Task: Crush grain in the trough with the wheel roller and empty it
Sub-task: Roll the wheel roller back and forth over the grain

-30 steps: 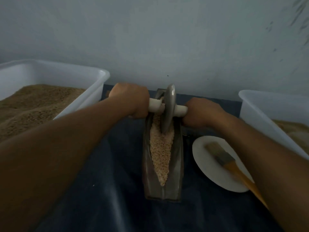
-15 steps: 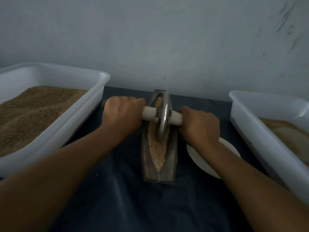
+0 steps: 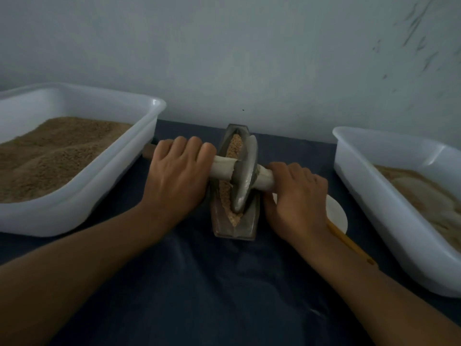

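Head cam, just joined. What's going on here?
A person is crushing grain in a metal trough with a wheel roller. The left hand and right hand each grip one end of its handle, the wheel sitting in the trough. White bins of grain stand on both sides: left bin, right bin. The trough is not yet emptied.

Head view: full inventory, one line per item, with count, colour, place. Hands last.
trough: 1, dull metal, centre of the cloth, long axis toward the wall
grain: pale tan, in the trough
wheel roller: 1, grey metal disc on a pale axle, standing in the trough
left tub: 1, white, brown grain inside
right tub: 1, white, paler tan contents
plate: 1, white, right of trough, mostly hidden
brush handle: 1, yellow, from plate toward camera
cloth: 1, dark blue, under everything
wall: pale grey, behind
left hand: grips left axle end
right hand: grips right axle end
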